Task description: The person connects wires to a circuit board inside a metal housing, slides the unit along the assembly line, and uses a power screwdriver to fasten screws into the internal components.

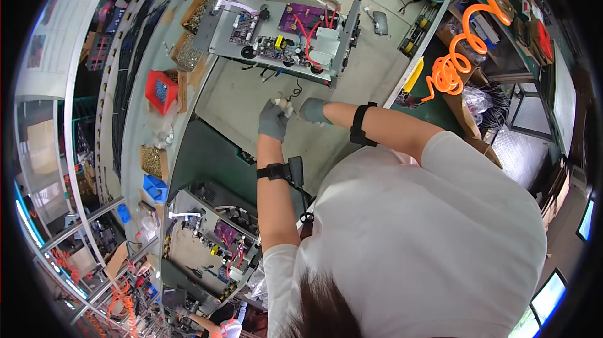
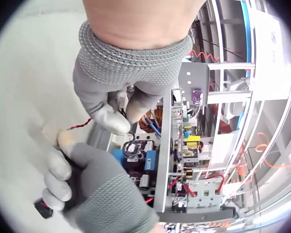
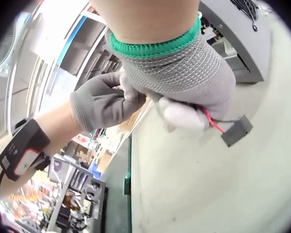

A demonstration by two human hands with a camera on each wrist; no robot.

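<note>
Both hands wear grey gloves and work close together over the bench. My right hand (image 1: pixel 313 112) grips a twisted red-and-black wire (image 2: pixel 80 125) in curled fingers. From its far side hangs a small black block (image 3: pixel 236 131) on red and black leads. My left hand (image 1: pixel 274 119) has thumb and fingertips pinched together, and the twisted wire runs up to these fingers; its end is hidden there. Just beyond the hands stands a grey metal chassis (image 1: pixel 223 35) carrying circuit boards, a purple board (image 1: pixel 295 18) and red cables. A dark curly wire (image 1: pixel 295 90) shows in front of the chassis.
Along the left side stand a red bin (image 1: pixel 162 92) of small parts, cardboard boxes of hardware (image 1: pixel 151 161) and a blue bin (image 1: pixel 155 188). A second chassis (image 1: pixel 207 237) sits lower left. An orange coiled hose (image 1: pixel 447 74) hangs on the right. A grey piece (image 1: pixel 380 23) lies behind.
</note>
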